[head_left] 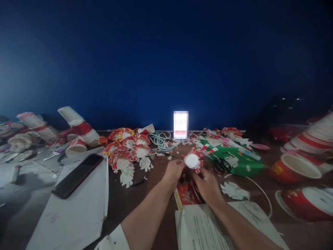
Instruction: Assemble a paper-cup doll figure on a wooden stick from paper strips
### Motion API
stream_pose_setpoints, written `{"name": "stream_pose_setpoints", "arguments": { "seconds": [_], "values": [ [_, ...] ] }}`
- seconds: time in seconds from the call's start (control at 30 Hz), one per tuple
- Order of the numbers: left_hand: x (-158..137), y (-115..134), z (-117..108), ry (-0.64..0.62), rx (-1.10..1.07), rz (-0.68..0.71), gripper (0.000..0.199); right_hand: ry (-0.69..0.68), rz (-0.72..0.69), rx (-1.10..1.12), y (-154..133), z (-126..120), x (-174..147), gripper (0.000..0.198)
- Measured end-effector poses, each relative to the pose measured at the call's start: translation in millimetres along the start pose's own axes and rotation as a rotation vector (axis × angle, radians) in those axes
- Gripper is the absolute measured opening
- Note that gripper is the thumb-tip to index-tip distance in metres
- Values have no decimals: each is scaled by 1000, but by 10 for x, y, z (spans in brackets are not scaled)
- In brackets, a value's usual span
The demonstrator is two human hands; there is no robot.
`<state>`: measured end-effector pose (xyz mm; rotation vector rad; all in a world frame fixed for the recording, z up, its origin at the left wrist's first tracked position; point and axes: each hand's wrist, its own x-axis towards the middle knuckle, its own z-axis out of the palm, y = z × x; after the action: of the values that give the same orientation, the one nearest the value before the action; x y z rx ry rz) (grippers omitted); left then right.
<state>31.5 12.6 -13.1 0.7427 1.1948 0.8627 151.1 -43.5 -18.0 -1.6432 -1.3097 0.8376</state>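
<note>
A cut paper cup (191, 161) with a white round base and red-and-white strips fanned around it is held between both hands above the dark table. My left hand (174, 172) pinches at its left edge, the fingertips partly hidden. From the lower right, my right hand (208, 183) grips its underside with the thumb near the rim; the other fingers are out of sight. Beneath the hands lies a red printed paper piece (187, 195). Black-handled scissors (223, 164) rest just right of the cup, and a white hand-shaped paper cutout (235, 190) lies near my right wrist.
Finished-looking red-and-white paper pieces (125, 147) are piled at left-centre, beside a light-blue cable (160, 139). A phone (78, 176) lies on a white board (70, 218). Green paper (247, 168) and red cups (295, 168) sit right. A lit screen (180, 124) stands behind.
</note>
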Motion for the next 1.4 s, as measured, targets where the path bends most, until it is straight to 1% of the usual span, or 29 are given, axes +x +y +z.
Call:
{"name": "stream_pose_setpoints", "arguments": {
  "seconds": [0.1,0.23,0.4,0.5,0.57,0.6,0.77,0.9,1.07,1.17,1.23,1.3,1.4],
  "values": [
    [-9,5,-3,-12,-41,6,11,-5,63,79,31,23,-10,26],
    [-23,20,-3,18,-26,10,14,-18,106,175,62,46,-14,26],
    [-36,25,-7,17,-7,1,17,-75,189,331,-4,50,-19,30],
    [-40,20,-7,14,-10,1,17,-104,219,373,-42,49,-22,30],
    [-40,17,-4,39,-24,9,17,-95,219,417,-36,57,-14,32],
    [-39,14,-3,45,-24,-10,17,-101,229,432,-22,64,-6,32],
    [-13,-7,-7,35,-25,-32,15,-73,265,531,89,108,51,33],
    [-3,-20,-17,-2,-42,-9,11,-45,266,528,91,101,68,33],
    [-17,-18,-27,-52,-82,-1,17,-19,254,484,29,51,60,31],
    [-17,-30,-30,-93,-78,13,11,-16,262,499,29,45,66,32],
    [-20,-33,-28,-89,-67,7,9,-24,272,524,39,56,72,32],
    [-30,-25,-23,-65,-52,-12,12,-34,275,540,45,66,73,32],
    [-50,3,-15,-58,-11,-33,12,-42,265,493,38,52,64,30]
  ]
}}
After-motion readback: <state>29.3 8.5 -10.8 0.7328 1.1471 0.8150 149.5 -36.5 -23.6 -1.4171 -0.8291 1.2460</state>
